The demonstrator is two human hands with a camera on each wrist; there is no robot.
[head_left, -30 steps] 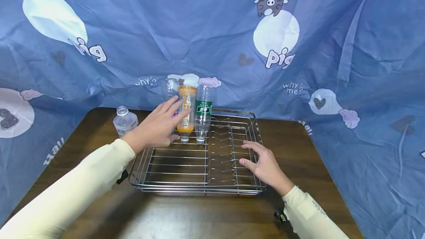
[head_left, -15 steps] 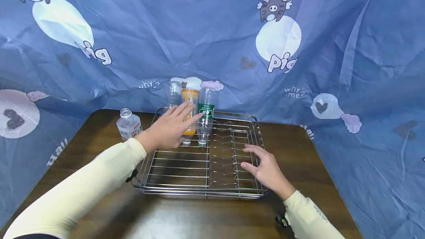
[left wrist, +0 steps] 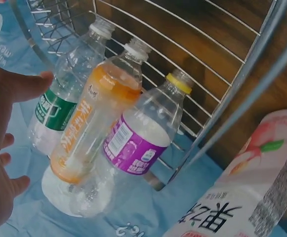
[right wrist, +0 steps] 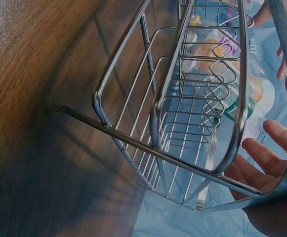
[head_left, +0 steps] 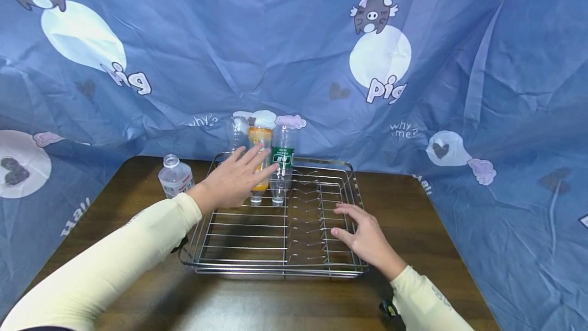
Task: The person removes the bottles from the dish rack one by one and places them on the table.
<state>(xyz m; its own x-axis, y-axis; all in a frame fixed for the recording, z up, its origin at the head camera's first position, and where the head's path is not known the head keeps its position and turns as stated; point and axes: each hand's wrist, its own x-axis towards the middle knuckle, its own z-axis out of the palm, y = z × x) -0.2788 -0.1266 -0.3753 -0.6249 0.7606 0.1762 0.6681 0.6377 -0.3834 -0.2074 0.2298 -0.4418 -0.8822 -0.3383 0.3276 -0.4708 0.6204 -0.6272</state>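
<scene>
Three plastic bottles stand neck-down at the back left of the wire dish rack (head_left: 285, 268): a green-labelled one (head_left: 282, 157), one with an orange label (head_left: 260, 133) and a clear one with a purple label (left wrist: 133, 145). My left hand (head_left: 234, 175) is spread in front of them, holding nothing. Its thumb overlaps the green-labelled bottle in the left wrist view; whether it touches is unclear. At the rack's right side, my right hand (head_left: 367, 234) has loosely bent fingers and holds nothing. Left of the rack stands an uncapped peach-print bottle (head_left: 176, 176), partly hidden by my left arm.
The rack rests on a brown wooden table (head_left: 404, 208). Wavy wire dividers (head_left: 307, 213) run along the rack's right half. A blue printed cloth (head_left: 294, 55) hangs behind the table and around its sides.
My left hand has shifted slightly right across the front of the bottles. My right hand stays at the rack's right side. The head view has tilted a little.
</scene>
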